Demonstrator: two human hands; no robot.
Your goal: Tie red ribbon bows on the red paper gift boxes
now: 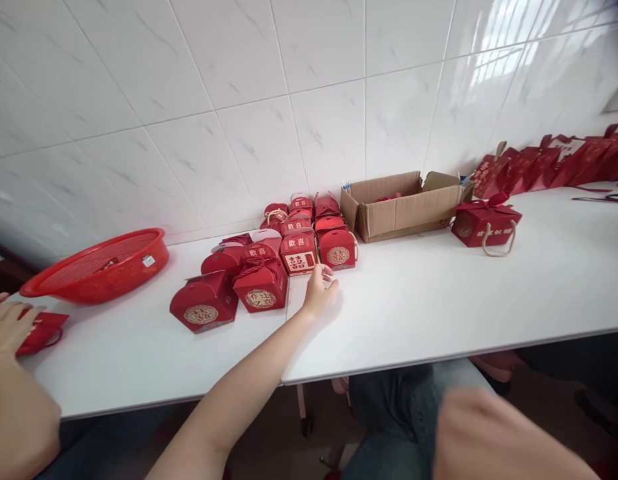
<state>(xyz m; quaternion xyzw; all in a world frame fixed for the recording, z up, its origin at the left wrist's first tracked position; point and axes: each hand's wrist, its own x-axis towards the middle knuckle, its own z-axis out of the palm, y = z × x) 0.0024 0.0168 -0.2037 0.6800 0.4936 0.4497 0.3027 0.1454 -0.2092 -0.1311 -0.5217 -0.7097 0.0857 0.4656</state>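
My left hand [319,292] reaches across the white table [399,307] to the front of a cluster of red gift boxes. Its thumb stands apart from the curled fingers, and nothing shows between them. The fingertips are by the lower corner of a red box with a white double-happiness panel [299,255]; whether they touch it is unclear. Just right is a red box with a round gold emblem [339,251]. Two larger red boxes, one plain-topped [205,303] and one with a rope handle [261,287], stand left. My right hand [481,430] is smeared by motion, low at the right.
A red plastic basket [113,277] lies on the left. Another person's hand [11,327] rests on a red bag [43,333]. Near the wall stand an open cardboard box [409,217], a bow-topped red box [489,225] and a row of red bags [549,163].
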